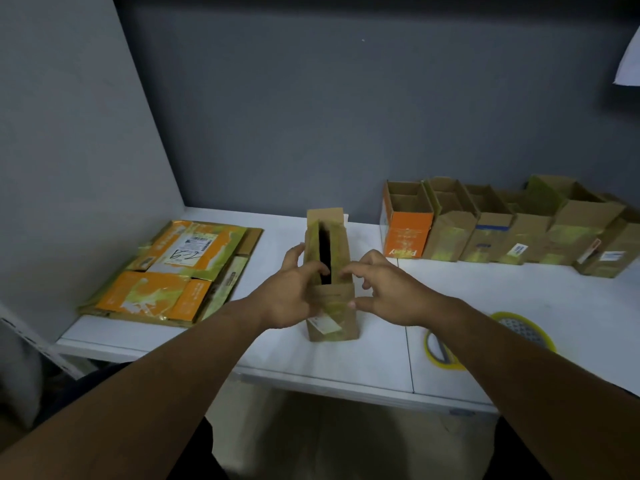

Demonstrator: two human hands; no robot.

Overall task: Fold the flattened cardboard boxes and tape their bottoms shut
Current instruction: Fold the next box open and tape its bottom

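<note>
One cardboard box (332, 317) upright mid-frame nr table (381, 358) front edge, open room both sides, L hand (287, 296) grips left flap, R hand (388, 296) pinches right flap

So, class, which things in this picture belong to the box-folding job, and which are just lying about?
Job: box being folded; flat boxes stacked on the left; folded boxes in a row.
Lying about: white sheet at top right; yellow-rimmed mesh thing, half hidden by an arm, so I cannot tell what it is for.
</note>
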